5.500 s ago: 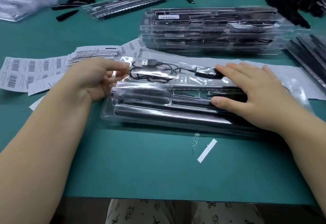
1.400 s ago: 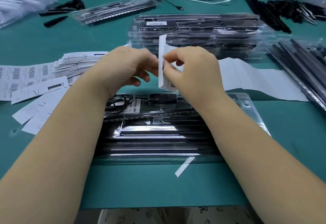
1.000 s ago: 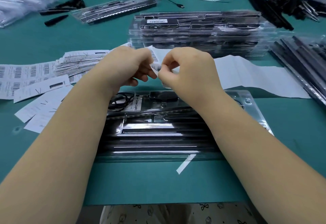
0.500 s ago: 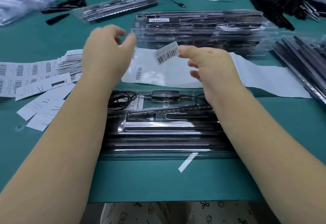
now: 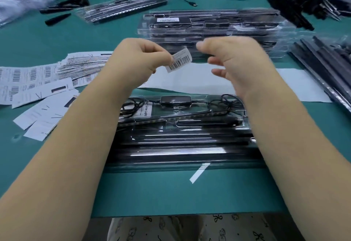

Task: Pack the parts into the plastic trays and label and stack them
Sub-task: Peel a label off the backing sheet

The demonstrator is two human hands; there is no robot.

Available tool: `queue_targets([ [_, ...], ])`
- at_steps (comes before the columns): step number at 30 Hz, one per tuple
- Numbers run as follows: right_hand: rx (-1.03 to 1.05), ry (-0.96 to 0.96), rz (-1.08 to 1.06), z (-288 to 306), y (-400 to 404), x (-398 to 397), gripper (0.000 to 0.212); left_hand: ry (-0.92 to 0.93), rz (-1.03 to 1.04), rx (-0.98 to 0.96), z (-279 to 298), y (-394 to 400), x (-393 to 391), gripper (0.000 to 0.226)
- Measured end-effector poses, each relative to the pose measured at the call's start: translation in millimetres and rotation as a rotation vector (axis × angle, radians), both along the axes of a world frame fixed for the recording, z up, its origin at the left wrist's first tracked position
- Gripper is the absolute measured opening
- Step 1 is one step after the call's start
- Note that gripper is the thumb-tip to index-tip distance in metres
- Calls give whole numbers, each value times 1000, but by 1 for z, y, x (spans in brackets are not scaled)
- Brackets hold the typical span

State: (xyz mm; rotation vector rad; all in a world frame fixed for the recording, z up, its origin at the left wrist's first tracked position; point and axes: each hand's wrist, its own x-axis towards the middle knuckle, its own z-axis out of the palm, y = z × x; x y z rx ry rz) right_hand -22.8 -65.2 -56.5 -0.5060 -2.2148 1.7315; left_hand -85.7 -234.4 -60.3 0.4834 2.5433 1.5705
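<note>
The fingers (image 5: 163,55) of the left hand (image 5: 136,60) are pinching one end of a small barcode label (image 5: 180,60), thumb and fingertip closed on its left edge so that most of the sticker is hanging free in the air. Holding it by a corner is probably keeping the sticky face off the skin and leaving the printed side readable. The right hand (image 5: 233,62) is hovering just beside the label with its fingers loosely spread and holding nothing; it is blurred, so I cannot tell whether a fingertip is touching the sticker's far edge.

Both hands are raised above the closed plastic tray (image 5: 182,132), which is lying lengthwise on the bench (image 5: 171,193) directly in front of the person. Through the clear lid, dark rods, a coiled cable (image 5: 131,105) and an inline controller (image 5: 175,100) are showing, so the packing looks finished and labelling seems to be the step in hand. The label is not yet on this tray.

Behind the hands, a white backing sheet (image 5: 190,78) is lying flat between the tray and a stack of finished trays (image 5: 210,29), whose top one is already carrying a label (image 5: 168,20) near its left end, likely a guide for placement. More barcode sheets (image 5: 38,77) are fanned out to the left, within easy reach.
</note>
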Motion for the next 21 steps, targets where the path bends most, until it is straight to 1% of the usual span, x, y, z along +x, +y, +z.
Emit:
queue_targets([
  [2,181,17,121,11,9,7,33,-2,-15,-18,3,1,4,13],
  [3,271,5,178,16,11,11,34,3,-42,-23,5,2,8,11],
  [5,410,-24,243,22,13,17,27,25,-131,-30,9,3,17,7],
  [7,535,-15,241,23,18,21,16,55,-216,-48,12,6,27,6],
  [9,640,-5,248,22,24,24,13,68,-252,-63,11,10,33,5],
  [11,643,-30,260,20,35,25,17,60,-241,-73,7,15,35,11],
  [13,598,-117,241,14,49,25,19,62,-220,-71,2,20,34,22],
  [15,523,-211,212,2,62,25,16,100,-224,-77,-1,22,35,19],
  [17,418,-272,224,-10,71,26,23,244,-274,-171,-5,23,37,13],
  [19,355,-299,226,-17,76,26,31,402,-336,-325,-8,23,38,19],
  [21,338,-315,218,-20,78,24,31,448,-407,-403,-11,23,37,27],
])
